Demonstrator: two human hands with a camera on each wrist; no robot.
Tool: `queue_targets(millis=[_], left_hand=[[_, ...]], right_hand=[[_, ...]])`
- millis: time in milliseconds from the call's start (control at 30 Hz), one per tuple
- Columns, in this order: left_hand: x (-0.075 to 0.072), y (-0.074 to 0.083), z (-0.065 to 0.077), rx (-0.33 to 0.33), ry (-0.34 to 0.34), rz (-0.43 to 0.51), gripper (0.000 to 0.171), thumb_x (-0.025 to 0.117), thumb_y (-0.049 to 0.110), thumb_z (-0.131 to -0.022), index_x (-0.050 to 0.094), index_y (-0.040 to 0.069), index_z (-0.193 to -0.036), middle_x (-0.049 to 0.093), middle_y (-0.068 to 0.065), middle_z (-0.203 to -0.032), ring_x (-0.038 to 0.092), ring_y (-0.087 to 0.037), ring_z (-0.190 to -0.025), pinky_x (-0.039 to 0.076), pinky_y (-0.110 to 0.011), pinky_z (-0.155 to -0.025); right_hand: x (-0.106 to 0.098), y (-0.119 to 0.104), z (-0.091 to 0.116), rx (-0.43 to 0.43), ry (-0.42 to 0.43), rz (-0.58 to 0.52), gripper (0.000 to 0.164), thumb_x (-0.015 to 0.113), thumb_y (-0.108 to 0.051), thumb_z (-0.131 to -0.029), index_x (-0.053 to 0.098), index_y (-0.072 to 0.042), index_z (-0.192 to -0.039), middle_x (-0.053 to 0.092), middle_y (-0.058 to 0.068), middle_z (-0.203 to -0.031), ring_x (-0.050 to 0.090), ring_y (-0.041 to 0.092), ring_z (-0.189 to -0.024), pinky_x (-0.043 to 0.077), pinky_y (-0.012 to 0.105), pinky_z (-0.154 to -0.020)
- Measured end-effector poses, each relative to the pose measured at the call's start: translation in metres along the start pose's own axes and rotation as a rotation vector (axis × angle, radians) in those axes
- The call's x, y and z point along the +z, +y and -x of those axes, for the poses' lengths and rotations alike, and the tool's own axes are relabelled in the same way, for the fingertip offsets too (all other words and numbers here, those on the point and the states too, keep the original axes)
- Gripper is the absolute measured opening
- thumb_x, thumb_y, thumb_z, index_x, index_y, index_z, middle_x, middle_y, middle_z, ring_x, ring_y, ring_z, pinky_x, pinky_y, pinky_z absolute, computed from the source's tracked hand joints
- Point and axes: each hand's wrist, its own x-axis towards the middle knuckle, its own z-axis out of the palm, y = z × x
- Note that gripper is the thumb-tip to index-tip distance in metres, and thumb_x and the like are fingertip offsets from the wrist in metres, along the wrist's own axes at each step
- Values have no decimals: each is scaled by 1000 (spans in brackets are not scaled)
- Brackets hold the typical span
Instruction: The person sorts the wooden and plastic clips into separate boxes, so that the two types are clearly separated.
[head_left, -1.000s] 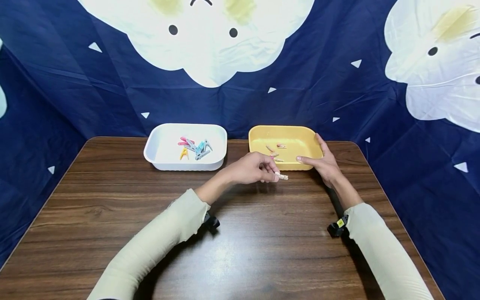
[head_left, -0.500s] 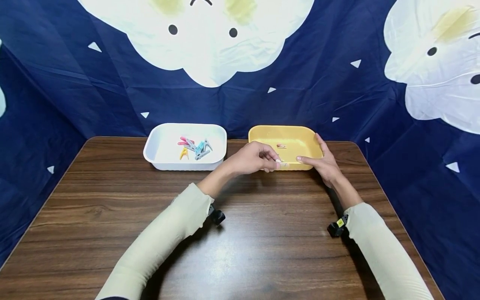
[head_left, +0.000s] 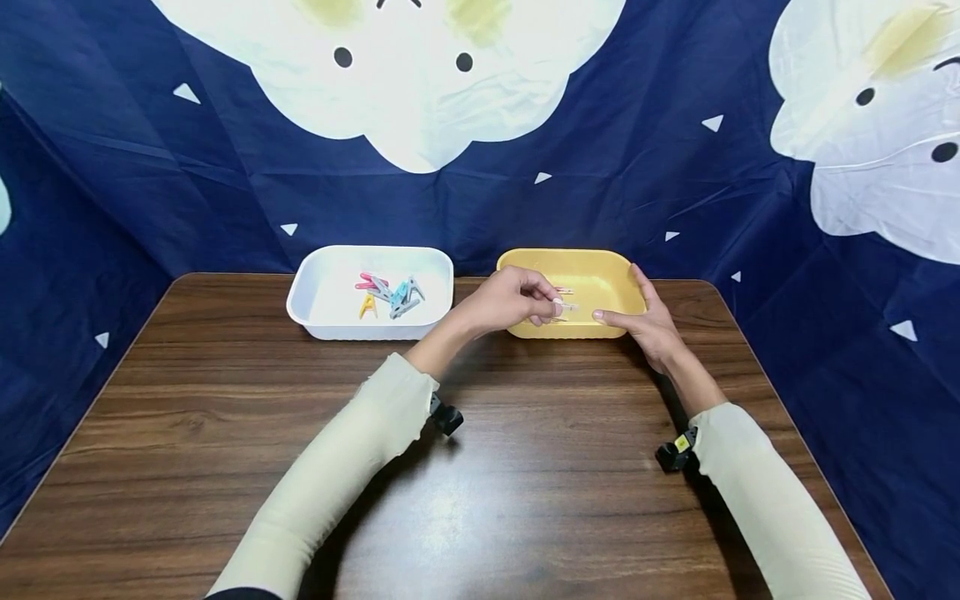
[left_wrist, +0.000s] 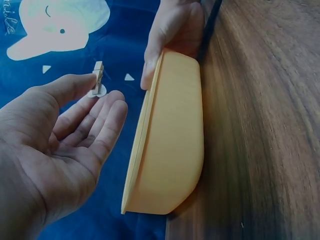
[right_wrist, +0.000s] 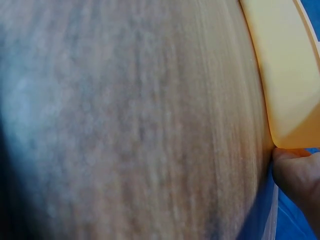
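Observation:
My left hand (head_left: 510,298) pinches a small wooden clothespin (left_wrist: 98,77) between thumb and fingertip, over the yellow plastic basin (head_left: 607,279). A small white round piece shows at the clothespin's lower end in the left wrist view. The other fingers of that hand are loosely bent beneath it. At the basin's right end my right hand (head_left: 657,332) grips the wall, thumb over the front rim and fingers along the outer side. Several small clothespins (head_left: 564,291) lie in the yellow basin, partly hidden behind my left hand.
A white plastic basin (head_left: 360,332) stands to the left, with several bigger plastic clothespins (head_left: 403,298) in pink, grey, blue and yellow. Both basins sit at the back edge of the brown wooden table (head_left: 480,467), before a dark blue cloth (head_left: 225,192) with white clouds.
My left hand has carried the clothespin from in front of the yellow basin up and back over its inside. My right hand has stayed at the basin's end.

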Motion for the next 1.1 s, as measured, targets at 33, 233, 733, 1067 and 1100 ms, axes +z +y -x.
queue_targets(millis=[33,233,733,1067,1100], left_hand=[[-1,0,-1,-1,3,9,14,77,4,-103,80,-4,-114,79,-34,-116,77,-39,-93,63,-64,-102],[-2,-2,-7,-12,31,51,13,75,2,-104,79,-6,-114,78,-25,-101,73,-24,-83,63,-62,-100],[-3,-2,-20,-25,102,82,11,73,-1,-105,77,-9,-112,79,-23,-98,77,-24,-78,63,-67,-103],[-2,-8,-28,-65,169,16,14,76,6,-105,80,-4,-113,79,-6,-89,80,-22,-82,65,-59,-101],[-2,-9,-29,-67,175,12,14,76,6,-105,80,-4,-113,80,-7,-90,81,-23,-83,65,-60,-102]], right_hand=[[1,-1,0,1,-2,0,124,93,-23,-95,6,-38,-183,5,-10,-192,12,22,-177,18,46,-144],[0,-2,1,14,-6,4,124,92,-24,-95,6,-39,-183,4,-9,-192,15,22,-177,21,46,-144],[0,-1,0,10,-6,8,125,93,-24,-95,5,-39,-183,4,-10,-192,13,22,-177,19,47,-144],[0,-1,0,2,-9,6,124,93,-24,-95,5,-39,-183,4,-10,-192,13,22,-177,19,47,-144],[0,-1,0,0,-7,9,124,93,-25,-95,6,-39,-183,4,-10,-192,13,22,-177,19,47,-144]])
